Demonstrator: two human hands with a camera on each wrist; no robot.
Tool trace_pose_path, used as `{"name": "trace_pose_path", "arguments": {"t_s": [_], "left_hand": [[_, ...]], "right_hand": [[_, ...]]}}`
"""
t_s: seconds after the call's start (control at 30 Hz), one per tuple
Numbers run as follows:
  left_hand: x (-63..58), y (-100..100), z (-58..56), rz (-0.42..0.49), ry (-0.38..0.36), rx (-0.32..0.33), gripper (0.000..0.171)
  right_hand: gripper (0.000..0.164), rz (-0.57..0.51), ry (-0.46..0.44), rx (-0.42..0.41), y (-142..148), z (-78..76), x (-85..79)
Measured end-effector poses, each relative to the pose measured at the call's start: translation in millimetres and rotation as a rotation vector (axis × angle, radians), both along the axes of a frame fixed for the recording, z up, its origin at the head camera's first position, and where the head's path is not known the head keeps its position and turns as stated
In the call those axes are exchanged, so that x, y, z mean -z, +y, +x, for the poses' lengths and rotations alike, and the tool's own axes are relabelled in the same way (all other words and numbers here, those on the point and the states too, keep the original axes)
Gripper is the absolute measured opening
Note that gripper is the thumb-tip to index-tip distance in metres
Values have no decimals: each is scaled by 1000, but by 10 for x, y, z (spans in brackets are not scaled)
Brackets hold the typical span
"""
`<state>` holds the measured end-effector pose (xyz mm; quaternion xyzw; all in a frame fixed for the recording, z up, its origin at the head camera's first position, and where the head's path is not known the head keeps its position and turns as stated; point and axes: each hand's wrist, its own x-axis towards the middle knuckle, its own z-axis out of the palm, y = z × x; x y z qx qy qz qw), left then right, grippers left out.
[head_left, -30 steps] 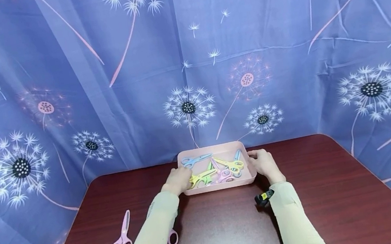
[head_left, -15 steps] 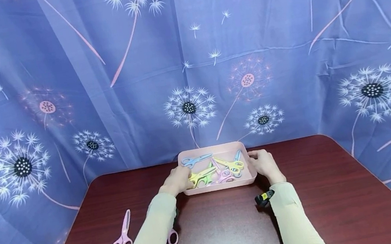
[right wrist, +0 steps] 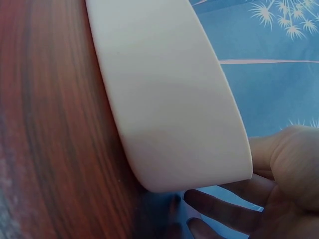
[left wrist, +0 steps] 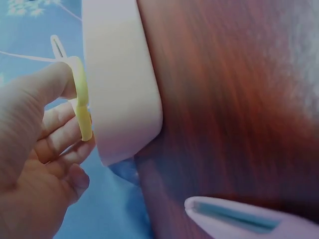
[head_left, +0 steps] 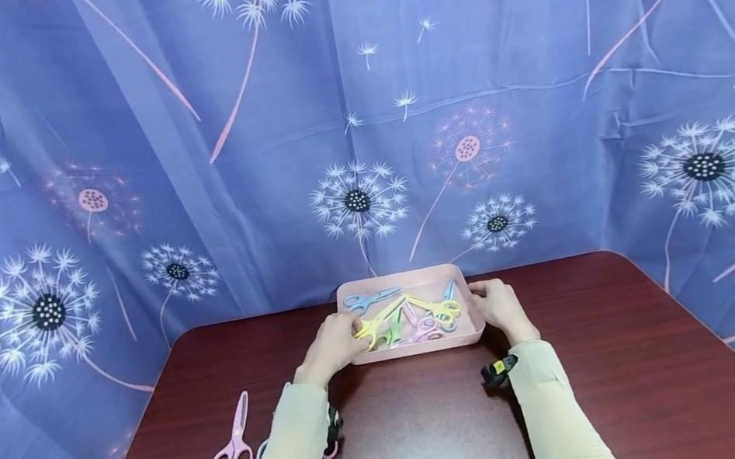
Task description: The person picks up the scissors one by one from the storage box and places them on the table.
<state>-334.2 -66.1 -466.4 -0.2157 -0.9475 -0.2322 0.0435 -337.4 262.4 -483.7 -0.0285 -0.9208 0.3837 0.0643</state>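
My left hand (head_left: 334, 344) pinches yellow scissors (head_left: 380, 322) by their handle at the left end of a pale pink tray (head_left: 419, 348). In the left wrist view, thumb and fingers close on the yellow handle (left wrist: 81, 89) just above the tray's rim. The blades tilt up toward the middle of the tray. At the tray's right end, my right hand (head_left: 502, 311) grips the side wall, with some fingers outside it. Inside lie blue scissors (head_left: 367, 301), green scissors (head_left: 393, 331), pink scissors (head_left: 422, 325) and a second yellow pair (head_left: 440, 308).
On the dark red table (head_left: 640, 364), pink scissors (head_left: 235, 450) lie at the left. More scissors are partly hidden beneath my left forearm. A blue curtain (head_left: 343, 107) with dandelion prints stands right behind the tray.
My left hand has lifted the yellow scissors slightly, and their blades now point more upward. My left forearm has shifted a little to the left. My right hand stays at the tray.
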Motion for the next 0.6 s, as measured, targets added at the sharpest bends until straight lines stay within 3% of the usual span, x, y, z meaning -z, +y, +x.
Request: {"name": "trace_pose_path", "arguments": {"t_s": [0.33, 0.6], "left_hand": [[-93, -65, 300, 119, 60, -79, 18], [-97, -114, 598, 244, 44, -178, 18]], "right_hand": [[34, -2, -24, -2, 9, -14, -17], [34, 0, -27, -3, 3, -5, -1]]}}
